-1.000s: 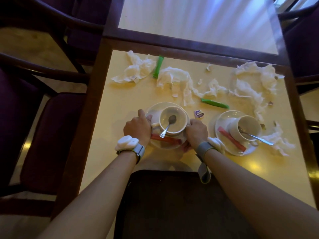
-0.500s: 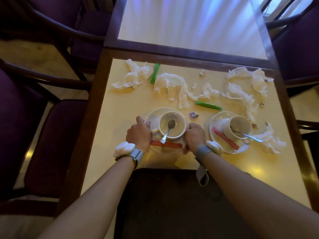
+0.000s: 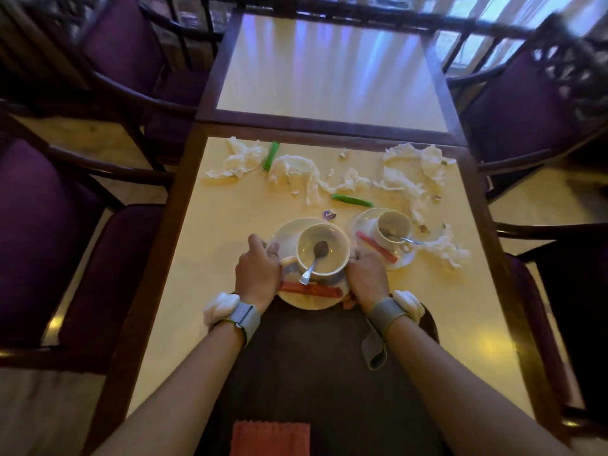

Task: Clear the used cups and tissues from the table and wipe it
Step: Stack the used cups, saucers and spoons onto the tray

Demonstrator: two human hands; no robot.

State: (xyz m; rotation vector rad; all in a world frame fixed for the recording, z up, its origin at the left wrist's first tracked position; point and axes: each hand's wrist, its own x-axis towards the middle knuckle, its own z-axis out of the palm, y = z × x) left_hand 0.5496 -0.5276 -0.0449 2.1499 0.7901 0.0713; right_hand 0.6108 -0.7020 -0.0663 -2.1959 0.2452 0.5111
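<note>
My left hand [image 3: 258, 274] and my right hand [image 3: 367, 278] grip opposite rims of a white saucer [image 3: 286, 233]. On the saucer stands a used white cup [image 3: 324, 253] with a spoon [image 3: 312, 263] in it, and a red sachet [image 3: 311, 288] lies along its near side. The saucer hangs over the near edge of the cream table [image 3: 214, 245], above a dark tray [image 3: 312, 373]. A second cup [image 3: 393, 227] with a spoon sits on its own saucer [image 3: 365, 222] to the right. Crumpled tissues [image 3: 296, 171] lie across the far half, more tissues [image 3: 418, 166] at the right.
Two green sachets [image 3: 270, 155] [image 3: 352, 199] and a small purple wrapper [image 3: 329, 214] lie among the tissues. A red cloth [image 3: 270, 437] rests on the tray's near end. Purple chairs [image 3: 49, 225] flank the table; a second table [image 3: 329, 70] adjoins the far edge.
The cup and saucer in both hands have come toward me, from flat on the table to over its near edge and the tray. The view has tilted up, showing the far table.
</note>
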